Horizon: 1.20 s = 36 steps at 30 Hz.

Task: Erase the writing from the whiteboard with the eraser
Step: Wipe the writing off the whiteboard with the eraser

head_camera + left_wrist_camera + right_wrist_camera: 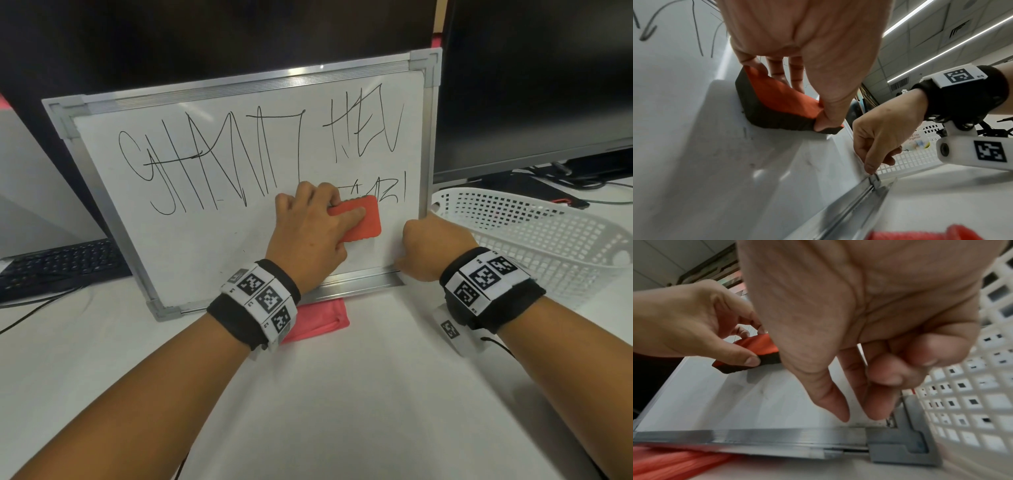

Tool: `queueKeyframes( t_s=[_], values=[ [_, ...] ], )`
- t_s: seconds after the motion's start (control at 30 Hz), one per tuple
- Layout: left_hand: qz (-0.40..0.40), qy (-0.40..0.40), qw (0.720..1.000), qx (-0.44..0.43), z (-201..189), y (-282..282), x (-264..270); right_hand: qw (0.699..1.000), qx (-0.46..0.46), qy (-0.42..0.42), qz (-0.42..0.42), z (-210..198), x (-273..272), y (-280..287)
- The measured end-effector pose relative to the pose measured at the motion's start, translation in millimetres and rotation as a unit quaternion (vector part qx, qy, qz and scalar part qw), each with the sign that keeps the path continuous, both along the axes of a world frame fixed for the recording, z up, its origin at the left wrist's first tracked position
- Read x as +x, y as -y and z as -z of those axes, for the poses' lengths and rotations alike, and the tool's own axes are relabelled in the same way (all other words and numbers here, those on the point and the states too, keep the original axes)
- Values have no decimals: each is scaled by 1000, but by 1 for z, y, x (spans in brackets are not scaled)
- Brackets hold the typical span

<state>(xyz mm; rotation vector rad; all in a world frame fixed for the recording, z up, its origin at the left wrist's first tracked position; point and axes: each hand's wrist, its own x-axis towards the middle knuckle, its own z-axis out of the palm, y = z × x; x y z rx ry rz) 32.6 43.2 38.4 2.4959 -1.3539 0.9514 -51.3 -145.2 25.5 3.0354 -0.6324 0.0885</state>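
Observation:
A metal-framed whiteboard [191, 246] leans back on the table, with black scribbled writing [212, 161] across its upper half. My left hand [308, 233] grips an orange eraser [363, 219] with a dark felt pad, thumb on its near edge and fingers over its far edge. The felt lies against the board just below the writing at the right. In the left wrist view the eraser [781, 100] sits flat on the whiteboard [694, 146]. My right hand [431, 246] pinches the board's right frame near the bottom corner, with the right hand's [859, 321] other fingers curled.
A white perforated basket [548, 240] stands just right of the board, close to my right wrist. A red cloth [318, 322] lies under the board's bottom edge. A black keyboard [58, 267] sits at the left and a dark monitor [531, 85] behind right.

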Motion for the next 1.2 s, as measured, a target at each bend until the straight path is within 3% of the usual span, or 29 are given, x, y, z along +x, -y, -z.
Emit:
queueKeyframes(
  t_s=[0.37, 0.53, 0.67, 0.87, 1.03, 1.2],
  values=[
    [-1, -23, 999, 24, 3, 16, -13, 998, 38, 44, 1, -3, -2, 0],
    [-18, -46, 998, -38, 3, 10, -8, 991, 64, 115, -9, -6, -2, -2],
    [-19, -60, 996, -65, 10, 3, -9, 962, 159, 215, -59, -4, -4, -5],
    [24, -137, 987, -82, 16, -2, -11, 888, 379, 239, -106, 2, -4, -20],
    [82, -246, 958, -122, 25, -6, -22, 885, 369, 267, -96, 8, -6, -30],
    [86, -287, 942, -153, 19, -14, -33, 879, 367, 291, -94, 10, -8, -38]
  ],
)
